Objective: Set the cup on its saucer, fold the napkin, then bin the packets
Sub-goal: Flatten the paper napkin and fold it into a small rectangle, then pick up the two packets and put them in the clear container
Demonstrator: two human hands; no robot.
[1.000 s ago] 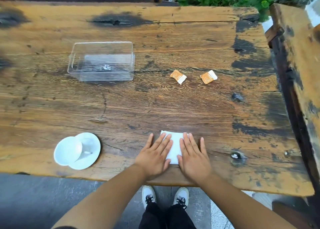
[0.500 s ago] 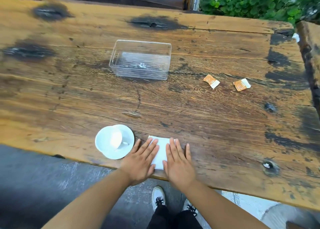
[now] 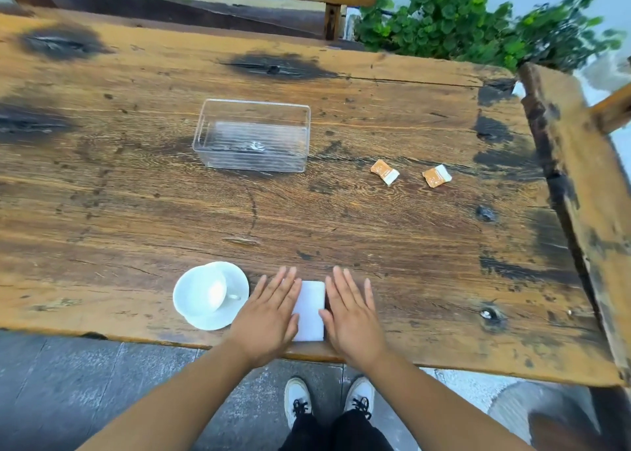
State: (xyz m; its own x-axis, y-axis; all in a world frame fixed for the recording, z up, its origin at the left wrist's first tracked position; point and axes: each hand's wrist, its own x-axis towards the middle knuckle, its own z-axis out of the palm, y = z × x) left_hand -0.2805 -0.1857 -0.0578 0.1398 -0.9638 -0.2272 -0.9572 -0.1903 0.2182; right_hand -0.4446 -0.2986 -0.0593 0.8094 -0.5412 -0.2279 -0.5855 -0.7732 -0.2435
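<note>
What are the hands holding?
Nothing is gripped. The left hand and right hand lie flat and open at the sides of the folded napkin.

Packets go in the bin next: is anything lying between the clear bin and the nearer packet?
Nothing: in the head view only bare wooden table separates the clear plastic bin from the nearer packet.

I see a rough weathered wooden table [image 3: 375,232], clear glossy plastic bin [image 3: 254,136], smooth glazed white cup [image 3: 199,292], matt paper napkin [image 3: 309,309]
</note>
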